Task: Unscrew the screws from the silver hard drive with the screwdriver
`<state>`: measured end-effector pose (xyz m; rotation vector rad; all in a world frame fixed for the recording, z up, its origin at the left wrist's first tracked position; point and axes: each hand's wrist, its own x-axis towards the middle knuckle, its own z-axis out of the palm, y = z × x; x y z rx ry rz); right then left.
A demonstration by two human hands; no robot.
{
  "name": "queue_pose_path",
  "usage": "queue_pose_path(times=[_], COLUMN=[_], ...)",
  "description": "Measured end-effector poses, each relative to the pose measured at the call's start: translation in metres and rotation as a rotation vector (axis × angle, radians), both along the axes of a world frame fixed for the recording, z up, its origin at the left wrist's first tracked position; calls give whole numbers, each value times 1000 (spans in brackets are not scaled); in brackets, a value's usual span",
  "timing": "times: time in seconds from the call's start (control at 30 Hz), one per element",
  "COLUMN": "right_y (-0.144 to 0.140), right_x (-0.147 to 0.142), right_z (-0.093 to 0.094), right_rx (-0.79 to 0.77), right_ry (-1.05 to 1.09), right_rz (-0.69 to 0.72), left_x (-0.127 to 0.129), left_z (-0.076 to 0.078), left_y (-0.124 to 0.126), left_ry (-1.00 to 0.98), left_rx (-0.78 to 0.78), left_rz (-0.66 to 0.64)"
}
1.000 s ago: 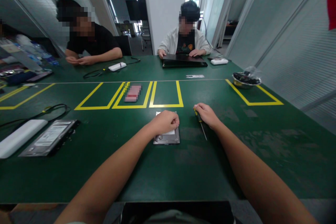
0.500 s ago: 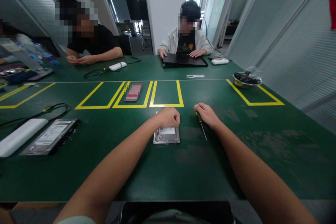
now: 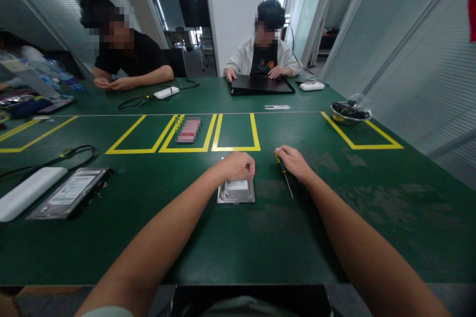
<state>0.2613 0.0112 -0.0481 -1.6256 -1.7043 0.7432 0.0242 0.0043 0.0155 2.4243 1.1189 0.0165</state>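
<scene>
right hand [image 3: 293, 160] has the screwdriver [image 3: 282, 166] gripped, left hand [image 3: 238, 166] curls over the hard drive [image 3: 236, 194], can't tell if it's pinching anything, so brace that drive flat

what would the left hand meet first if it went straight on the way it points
Probably the screwdriver held in the right hand, across a gap from the left hand; depth is hard to judge here.

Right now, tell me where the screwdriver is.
In the head view, the black-and-yellow screwdriver is just right of centre, in the grip of the right hand. The hard drive by the left hand lies to its left.
</scene>
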Motion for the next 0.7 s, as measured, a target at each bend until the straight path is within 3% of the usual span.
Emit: queue_pose_path(times=[0.4,0.7], right_y=[-1,-2], right_x=[0,-2], right_z=[0,2], right_rx=[2,-16], right_ry=[0,-14], right_rz=[3,1], left_x=[-3,-4], left_z=[-2,-9], left_y=[-18,-26], left_ry=[-4,74], left_rx=[183,377], left_rz=[0,-75])
